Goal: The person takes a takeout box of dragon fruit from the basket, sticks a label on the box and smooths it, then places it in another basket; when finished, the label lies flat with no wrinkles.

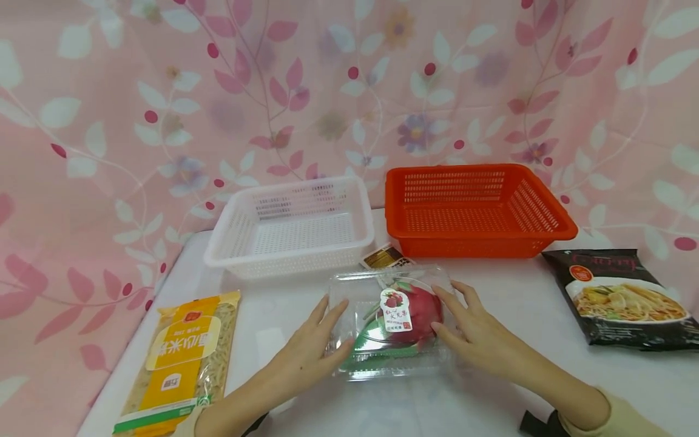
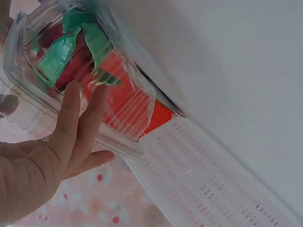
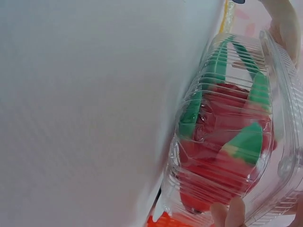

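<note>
My left hand (image 1: 306,349) and right hand (image 1: 472,331) press flat on the dragon fruit box (image 1: 390,321) at frame centre, not lifted; both baskets (image 1: 289,227) in the upper middle hold nothing.

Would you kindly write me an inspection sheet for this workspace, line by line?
Surface: white table.
Job's things: clear clamshell box with dragon fruit inside, lying flat.
Clutter: white basket and orange basket behind; yellow noodle bag left; black noodle packet right; small packet between baskets.
Grippers: left hand and right hand with straight fingers against the box sides.
Cables: nothing seen.
Surroundings: pink floral curtain.
</note>
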`<state>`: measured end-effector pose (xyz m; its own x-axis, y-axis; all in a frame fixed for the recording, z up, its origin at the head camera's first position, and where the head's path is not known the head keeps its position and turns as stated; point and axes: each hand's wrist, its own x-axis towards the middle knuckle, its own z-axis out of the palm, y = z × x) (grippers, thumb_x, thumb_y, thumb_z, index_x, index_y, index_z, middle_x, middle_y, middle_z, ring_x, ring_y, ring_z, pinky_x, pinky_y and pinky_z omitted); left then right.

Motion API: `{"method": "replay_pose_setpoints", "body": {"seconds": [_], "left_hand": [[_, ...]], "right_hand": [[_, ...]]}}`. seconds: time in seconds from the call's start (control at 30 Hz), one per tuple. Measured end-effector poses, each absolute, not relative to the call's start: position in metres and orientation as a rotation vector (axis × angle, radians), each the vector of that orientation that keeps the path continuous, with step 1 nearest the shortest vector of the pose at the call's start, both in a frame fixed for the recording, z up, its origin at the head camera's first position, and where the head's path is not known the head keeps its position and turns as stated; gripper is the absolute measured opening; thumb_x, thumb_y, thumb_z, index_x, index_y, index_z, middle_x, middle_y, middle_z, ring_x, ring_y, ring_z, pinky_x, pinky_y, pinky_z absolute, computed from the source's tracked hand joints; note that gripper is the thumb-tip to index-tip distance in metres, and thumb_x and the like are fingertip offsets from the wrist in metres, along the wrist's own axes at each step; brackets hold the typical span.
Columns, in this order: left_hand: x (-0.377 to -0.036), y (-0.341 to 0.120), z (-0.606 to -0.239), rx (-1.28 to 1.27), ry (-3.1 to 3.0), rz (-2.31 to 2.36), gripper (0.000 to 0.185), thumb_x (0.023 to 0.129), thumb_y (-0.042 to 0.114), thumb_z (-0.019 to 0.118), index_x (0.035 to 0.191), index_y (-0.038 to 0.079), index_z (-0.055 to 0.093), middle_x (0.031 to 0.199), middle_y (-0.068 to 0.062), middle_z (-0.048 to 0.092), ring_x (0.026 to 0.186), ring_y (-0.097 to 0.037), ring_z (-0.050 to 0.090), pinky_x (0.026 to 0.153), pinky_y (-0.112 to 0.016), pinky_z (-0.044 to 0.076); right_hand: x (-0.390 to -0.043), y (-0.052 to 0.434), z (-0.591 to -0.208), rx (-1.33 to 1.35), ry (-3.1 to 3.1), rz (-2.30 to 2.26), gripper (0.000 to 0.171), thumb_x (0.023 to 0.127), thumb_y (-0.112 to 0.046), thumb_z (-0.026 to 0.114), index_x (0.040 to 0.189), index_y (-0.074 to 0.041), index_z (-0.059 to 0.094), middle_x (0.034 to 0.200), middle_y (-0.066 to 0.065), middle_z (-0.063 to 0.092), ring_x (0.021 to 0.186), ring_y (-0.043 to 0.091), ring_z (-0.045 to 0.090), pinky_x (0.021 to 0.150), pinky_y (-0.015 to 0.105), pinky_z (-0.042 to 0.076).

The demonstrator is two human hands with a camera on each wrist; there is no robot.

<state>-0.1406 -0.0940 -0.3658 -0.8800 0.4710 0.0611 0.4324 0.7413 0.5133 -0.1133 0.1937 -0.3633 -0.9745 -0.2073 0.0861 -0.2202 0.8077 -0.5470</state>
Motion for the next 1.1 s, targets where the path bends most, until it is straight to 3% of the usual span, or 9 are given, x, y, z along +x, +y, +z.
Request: {"method": "replay_pose_setpoints", "body": {"seconds": [0.37, 0.53, 0.67, 0.83, 0.93, 1.1], "left_hand": [[-0.140, -0.083, -0.344, 0.794, 2.877, 0.842, 0.059, 0.086, 0.051, 0.045, 0.139, 0.032, 0.027, 0.145, -0.018, 0.016, 0.117, -0.039, 0.042, 0.082, -0.057, 0.042], [-0.145, -0.076, -0.333, 0.853, 2.918, 0.865, 0.057, 0.087, 0.047, 0.048, 0.138, 0.029, 0.030, 0.145, -0.017, 0.017, 0.116, -0.037, 0.043, 0.084, -0.054, 0.043], [-0.149, -0.071, -0.325, 0.933, 2.978, 0.870, 0.055, 0.087, 0.046, 0.047, 0.137, 0.028, 0.033, 0.145, -0.017, 0.018, 0.114, -0.034, 0.047, 0.085, -0.049, 0.044], [-0.154, -0.061, -0.317, 1.050, 3.020, 0.918, 0.051, 0.088, 0.042, 0.047, 0.135, 0.025, 0.038, 0.147, -0.014, 0.014, 0.121, -0.029, 0.041, 0.089, -0.042, 0.044], [-0.160, -0.053, -0.314, 1.089, 3.009, 0.964, 0.050, 0.088, 0.039, 0.048, 0.135, 0.024, 0.038, 0.148, -0.013, 0.011, 0.123, -0.028, 0.039, 0.089, -0.040, 0.044], [-0.182, -0.039, -0.306, 1.222, 3.058, 1.015, 0.046, 0.088, 0.033, 0.048, 0.132, 0.019, 0.043, 0.145, -0.018, 0.018, 0.114, -0.029, 0.049, 0.082, -0.037, 0.049]], "right_hand": [[-0.106, 0.202, -0.343, 0.334, -2.891, 0.842, 0.065, 0.084, -0.046, 0.053, 0.138, -0.021, 0.027, 0.136, 0.016, 0.022, 0.084, 0.024, 0.058, 0.062, 0.040, 0.053], [-0.108, 0.207, -0.330, 0.332, -2.865, 0.820, 0.065, 0.085, -0.043, 0.052, 0.140, -0.022, 0.024, 0.138, 0.018, 0.020, 0.084, 0.027, 0.060, 0.057, 0.036, 0.053], [-0.110, 0.211, -0.322, 0.301, -2.864, 0.807, 0.066, 0.085, -0.044, 0.052, 0.140, -0.021, 0.024, 0.138, 0.021, 0.019, 0.084, 0.029, 0.060, 0.058, 0.039, 0.053], [-0.118, 0.221, -0.311, 0.306, -2.823, 0.779, 0.065, 0.086, -0.040, 0.052, 0.140, -0.019, 0.024, 0.137, 0.021, 0.020, 0.087, 0.031, 0.057, 0.060, 0.041, 0.053], [-0.125, 0.229, -0.304, 0.333, -2.790, 0.772, 0.063, 0.087, -0.037, 0.051, 0.141, -0.019, 0.022, 0.136, 0.021, 0.020, 0.095, 0.036, 0.052, 0.065, 0.048, 0.051], [-0.140, 0.238, -0.293, 0.326, -2.727, 0.736, 0.062, 0.087, -0.032, 0.053, 0.140, -0.016, 0.025, 0.136, 0.023, 0.021, 0.109, 0.044, 0.038, 0.070, 0.060, 0.045]]}}
